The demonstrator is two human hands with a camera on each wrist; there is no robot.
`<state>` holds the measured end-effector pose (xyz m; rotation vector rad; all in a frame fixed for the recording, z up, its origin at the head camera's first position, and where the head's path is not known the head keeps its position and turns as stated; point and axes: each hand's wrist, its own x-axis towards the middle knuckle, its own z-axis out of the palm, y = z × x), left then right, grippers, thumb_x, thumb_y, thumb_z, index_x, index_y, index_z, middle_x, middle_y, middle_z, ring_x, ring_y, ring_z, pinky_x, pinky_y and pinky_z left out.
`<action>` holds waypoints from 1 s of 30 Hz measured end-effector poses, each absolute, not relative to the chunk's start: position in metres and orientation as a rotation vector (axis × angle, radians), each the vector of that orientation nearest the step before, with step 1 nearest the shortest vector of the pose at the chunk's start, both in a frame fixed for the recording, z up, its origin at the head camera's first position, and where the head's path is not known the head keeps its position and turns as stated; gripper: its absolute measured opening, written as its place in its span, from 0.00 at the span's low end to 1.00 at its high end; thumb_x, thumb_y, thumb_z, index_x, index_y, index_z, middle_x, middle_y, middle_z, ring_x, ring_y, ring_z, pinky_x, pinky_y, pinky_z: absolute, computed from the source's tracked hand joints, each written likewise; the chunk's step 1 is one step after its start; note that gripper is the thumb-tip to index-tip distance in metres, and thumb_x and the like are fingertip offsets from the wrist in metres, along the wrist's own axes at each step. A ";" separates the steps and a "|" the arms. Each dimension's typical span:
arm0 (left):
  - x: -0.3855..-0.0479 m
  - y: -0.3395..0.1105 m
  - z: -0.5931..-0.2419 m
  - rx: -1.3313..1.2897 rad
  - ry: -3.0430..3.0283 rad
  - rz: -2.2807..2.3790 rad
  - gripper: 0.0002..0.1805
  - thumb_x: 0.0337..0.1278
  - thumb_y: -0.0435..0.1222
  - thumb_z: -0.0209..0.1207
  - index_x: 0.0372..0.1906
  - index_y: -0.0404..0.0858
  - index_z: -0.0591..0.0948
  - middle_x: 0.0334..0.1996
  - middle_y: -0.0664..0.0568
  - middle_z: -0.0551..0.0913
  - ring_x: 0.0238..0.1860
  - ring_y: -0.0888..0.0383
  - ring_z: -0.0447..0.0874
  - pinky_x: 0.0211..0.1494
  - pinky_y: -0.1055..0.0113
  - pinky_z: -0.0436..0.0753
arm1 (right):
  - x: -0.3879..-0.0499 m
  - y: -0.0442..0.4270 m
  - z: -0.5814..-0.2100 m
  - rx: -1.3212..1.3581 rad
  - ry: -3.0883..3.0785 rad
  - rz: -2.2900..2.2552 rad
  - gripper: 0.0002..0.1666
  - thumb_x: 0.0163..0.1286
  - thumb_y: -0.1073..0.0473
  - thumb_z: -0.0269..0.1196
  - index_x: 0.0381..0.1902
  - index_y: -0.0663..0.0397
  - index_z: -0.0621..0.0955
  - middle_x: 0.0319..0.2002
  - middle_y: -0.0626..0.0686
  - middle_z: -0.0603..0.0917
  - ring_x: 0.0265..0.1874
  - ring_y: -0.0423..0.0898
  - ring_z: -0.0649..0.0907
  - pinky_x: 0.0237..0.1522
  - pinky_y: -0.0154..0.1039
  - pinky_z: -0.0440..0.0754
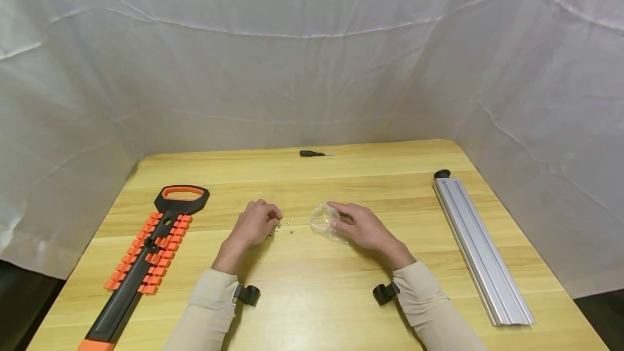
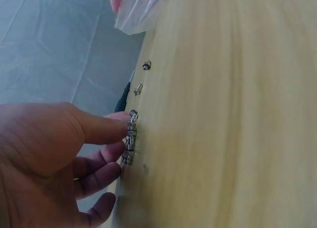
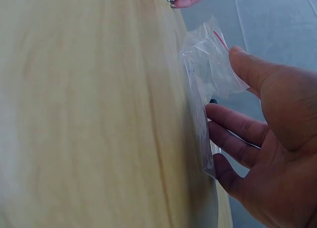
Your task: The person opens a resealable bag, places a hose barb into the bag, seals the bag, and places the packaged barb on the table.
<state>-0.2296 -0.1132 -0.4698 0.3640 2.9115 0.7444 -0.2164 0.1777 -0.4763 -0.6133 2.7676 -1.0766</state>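
My left hand [image 1: 254, 222] is at a small cluster of shiny metal fittings [image 2: 130, 144] on the wooden table. In the left wrist view its thumb and fingertips close on the upper fittings; the index finger is mostly hidden behind the thumb. Two loose fittings lie apart from the cluster, one nearer [image 2: 138, 89] and one farther [image 2: 146, 65]. My right hand [image 1: 363, 225] holds a clear plastic zip bag [image 3: 208, 60] with a red line along its mouth. The thumb is at the bag's upper edge and the other fingers touch its lower part. The bag rests on the table.
At the back lies a black-handled screwdriver [image 1: 312, 154]. A long black tool with orange clips [image 1: 141, 256] and a loop handle occupies the left side. On the right is a silver aluminium profile [image 1: 480, 248] with a black knob. Pale curtains [image 1: 302, 80] surround the table.
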 end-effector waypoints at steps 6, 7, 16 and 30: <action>-0.230 -0.111 -0.469 0.355 2.932 0.686 0.02 0.62 0.38 0.61 0.36 0.48 0.84 0.38 0.54 0.78 0.46 0.52 0.71 0.42 0.59 0.71 | -0.217 0.178 -0.477 -0.602 2.773 -1.073 0.32 0.70 0.46 0.60 0.70 0.38 0.69 0.65 0.52 0.75 0.66 0.52 0.73 0.66 0.52 0.69; -0.229 -0.111 -0.468 0.351 2.925 0.682 0.02 0.62 0.38 0.61 0.37 0.48 0.83 0.39 0.54 0.77 0.46 0.52 0.70 0.42 0.58 0.71 | -0.217 0.178 -0.477 -0.598 2.774 -1.074 0.32 0.69 0.46 0.60 0.70 0.38 0.69 0.65 0.52 0.75 0.66 0.52 0.73 0.67 0.51 0.69; -0.228 -0.108 -0.468 0.360 2.867 0.625 0.05 0.70 0.35 0.51 0.36 0.44 0.76 0.40 0.51 0.71 0.45 0.50 0.63 0.45 0.54 0.64 | -0.218 0.178 -0.479 -0.601 2.772 -1.074 0.31 0.69 0.46 0.60 0.69 0.37 0.69 0.64 0.52 0.76 0.64 0.51 0.75 0.65 0.51 0.71; -0.230 -0.108 -0.470 0.339 2.838 0.806 0.08 0.74 0.36 0.45 0.38 0.41 0.74 0.32 0.54 0.77 0.41 0.52 0.72 0.48 0.51 0.66 | -0.218 0.178 -0.478 -0.592 2.760 -1.076 0.31 0.70 0.44 0.59 0.70 0.33 0.68 0.65 0.51 0.75 0.65 0.50 0.74 0.66 0.50 0.71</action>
